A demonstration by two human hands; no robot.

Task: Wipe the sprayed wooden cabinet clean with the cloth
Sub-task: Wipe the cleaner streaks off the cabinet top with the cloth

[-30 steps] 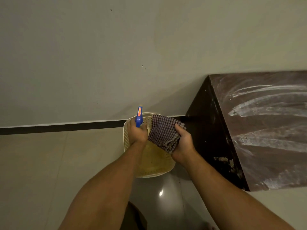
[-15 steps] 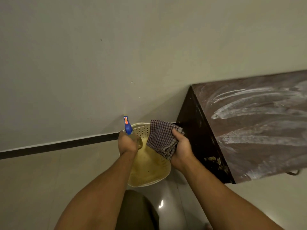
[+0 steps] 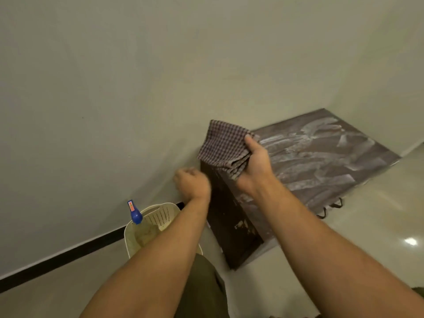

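Now, target: dark brown wooden cabinet point(image 3: 321, 161), low flat-topped box on pale glossy tile floor point(image 3: 367, 226), back edge against plain greenish wall point(image 3: 160, 65).
Cabinet surface: top streaked all over with whitish smears, presumably the spray; no cleared patch visible, so wiping judged not yet begun.
Cabinet long axis: runs from near-left corner, just under the right hand, away to the upper right of view.
Tool: folded checked cloth, purple-brown and white weave point(image 3: 223, 143), held above the cabinet's near-left corner; contact with the wood cannot be told.
Right hand point(image 3: 254, 166): clamped on the cloth, thumb on top of the fold, fingers curled beneath; over the cabinet's left end, clearly the nearer hand to the work.
Left hand point(image 3: 192, 183): loose fist, nothing visible in it, just left of the cabinet's side panel and off the top; touching the panel or not, cannot tell.
Direction of work from hands: smeared area lies to the right of and beyond the right hand; nothing to wipe on the left side.
Likely next move (judgement): lower cloth flat onto corner, then sweep rightward along the long axis, away from the body.
Reach note (judgement): far right end well apart from the hand; may call for leaning or a step.
Bystanders: cream perforated plastic basket point(image 3: 158, 216) on floor, left of cabinet, below left forearm; blue spray bottle with orange label point(image 3: 135, 214) standing at its rim.
Risk (judgement): left forearm passes close over basket and bottle.
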